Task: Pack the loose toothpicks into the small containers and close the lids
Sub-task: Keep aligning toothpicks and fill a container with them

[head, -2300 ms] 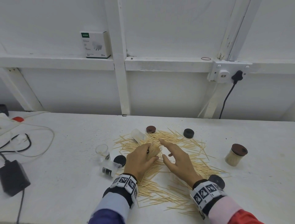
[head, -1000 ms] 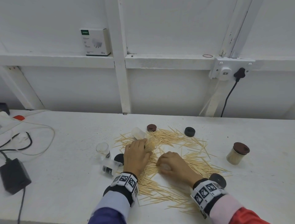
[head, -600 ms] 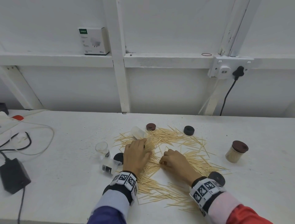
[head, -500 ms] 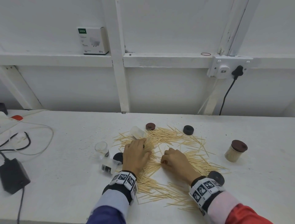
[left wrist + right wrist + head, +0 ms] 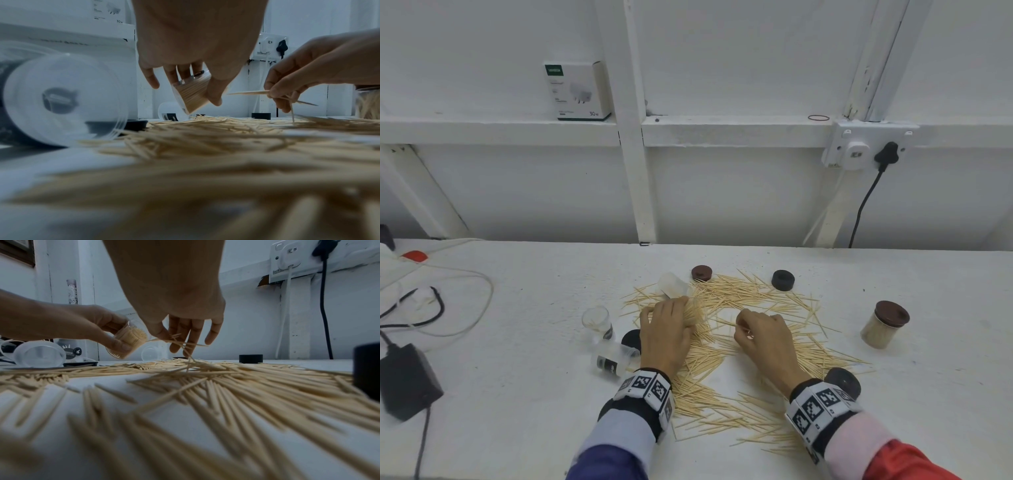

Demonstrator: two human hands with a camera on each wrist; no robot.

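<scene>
left hand (image 5: pixel 666 334) grips tilted container (image 5: pixel 192 94); right hand (image 5: pixel 763 337) pinches toothpicks (image 5: pixel 180 340).

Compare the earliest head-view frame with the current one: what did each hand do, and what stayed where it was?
The right hand, open and flat above the loose toothpicks earlier, has dropped onto the pile, curled, and now pinches a few toothpicks. The left hand still grips the tilted, toothpick-filled container, shifted only slightly. The closed jar, the loose lids and the empty containers stayed put.
</scene>
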